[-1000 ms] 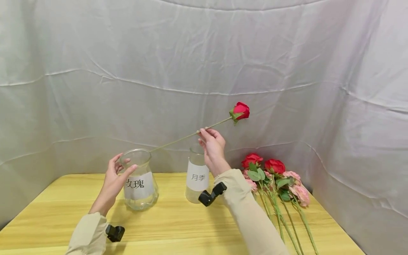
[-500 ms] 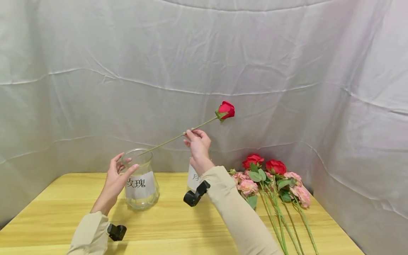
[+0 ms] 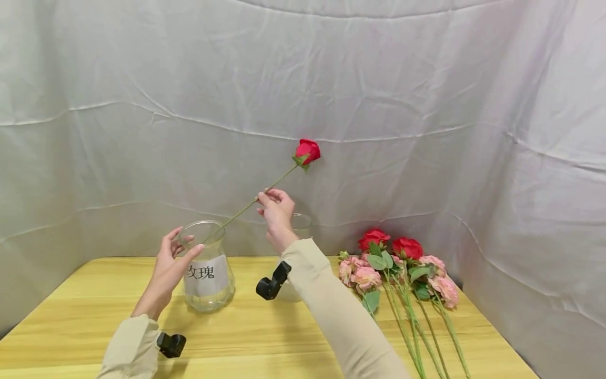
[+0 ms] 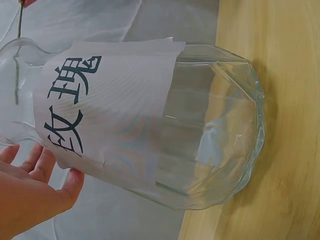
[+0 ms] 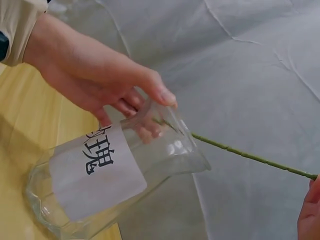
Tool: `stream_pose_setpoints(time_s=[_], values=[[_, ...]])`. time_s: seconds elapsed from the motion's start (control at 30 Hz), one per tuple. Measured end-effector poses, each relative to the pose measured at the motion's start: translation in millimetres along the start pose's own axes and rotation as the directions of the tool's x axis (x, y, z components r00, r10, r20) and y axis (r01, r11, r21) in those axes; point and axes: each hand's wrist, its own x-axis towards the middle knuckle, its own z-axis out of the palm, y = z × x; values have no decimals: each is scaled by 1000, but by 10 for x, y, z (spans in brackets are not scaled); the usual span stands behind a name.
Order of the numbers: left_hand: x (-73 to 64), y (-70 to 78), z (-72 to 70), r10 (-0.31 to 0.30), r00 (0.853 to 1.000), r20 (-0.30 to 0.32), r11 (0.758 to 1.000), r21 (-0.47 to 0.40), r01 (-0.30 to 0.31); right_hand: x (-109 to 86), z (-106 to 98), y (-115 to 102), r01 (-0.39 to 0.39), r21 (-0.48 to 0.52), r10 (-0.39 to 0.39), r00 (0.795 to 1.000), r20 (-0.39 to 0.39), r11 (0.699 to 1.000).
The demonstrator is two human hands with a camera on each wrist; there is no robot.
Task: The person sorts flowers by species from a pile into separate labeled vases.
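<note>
A red rose (image 3: 309, 151) with a long green stem slants down leftward from my right hand (image 3: 278, 217), which pinches the stem partway along. The stem's lower end reaches through the mouth of a wide-based glass vase (image 3: 208, 301), showing inside its neck in both wrist views. Around that neck my left hand (image 3: 167, 263) curls, with the thumb on the near side and the fingers behind. A white paper label (image 4: 105, 105) with black Chinese characters is on the vase, whose base stands on the table.
Behind my right forearm, a second glass vase (image 3: 301, 221) is mostly hidden. To the right on the wooden table (image 3: 236, 342) lie red flowers (image 3: 408, 247) and pink flowers (image 3: 365, 278), stems toward the front. A grey cloth (image 3: 236, 105) hangs at the back and sides.
My right hand has moved left with the rose, bringing the stem's end from beside the vase rim into its neck. The stem is now steeper. My left hand stays at the vase.
</note>
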Motion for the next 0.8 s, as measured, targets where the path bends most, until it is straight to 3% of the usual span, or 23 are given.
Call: stream_pose_setpoints(time_s=[0.43,0.63,0.8], values=[[-14,26,21,21,1000,-6,1000,8,-21,-123,240,80,98,-206,-61,982,177,974],[-8,35,25,25,1000,-8,1000,-5,-25,-193,354,106,142,-317,-59,964,259,938],[-33,31,0,14,1000,-28,1000,-10,-14,-253,435,150,131,-355,-19,953,303,926]])
